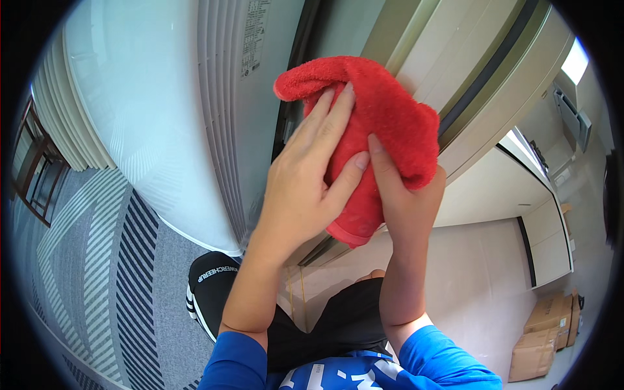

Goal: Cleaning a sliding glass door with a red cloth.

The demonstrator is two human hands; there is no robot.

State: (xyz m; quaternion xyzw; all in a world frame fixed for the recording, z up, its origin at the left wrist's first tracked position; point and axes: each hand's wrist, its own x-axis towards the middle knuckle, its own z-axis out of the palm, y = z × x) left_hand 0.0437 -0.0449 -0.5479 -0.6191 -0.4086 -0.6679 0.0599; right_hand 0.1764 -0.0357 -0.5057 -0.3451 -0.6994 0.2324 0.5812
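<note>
A folded red terry cloth (390, 107) is between my two hands, in front of a door frame. My left hand (312, 170) lies on its left part, fingers stretched over the fabric and thumb towards the right. My right hand (404, 195) grips the cloth's right side; its thumb is on top and its other fingers are hidden beneath the fabric. The two thumbs almost meet near the middle of the cloth. Left of the cloth stands a tall, glossy white appliance (146, 87) with ribbed side vents (214, 117) and a printed label.
Pale door-frame panels (487, 122) with a dark seal rise at the right. Patterned carpet (102, 273) and a wooden chair (36, 165) are at the left. White cabinets (546, 243) and cardboard boxes (534, 353) stand at the far right, beyond a pale tiled floor (468, 282).
</note>
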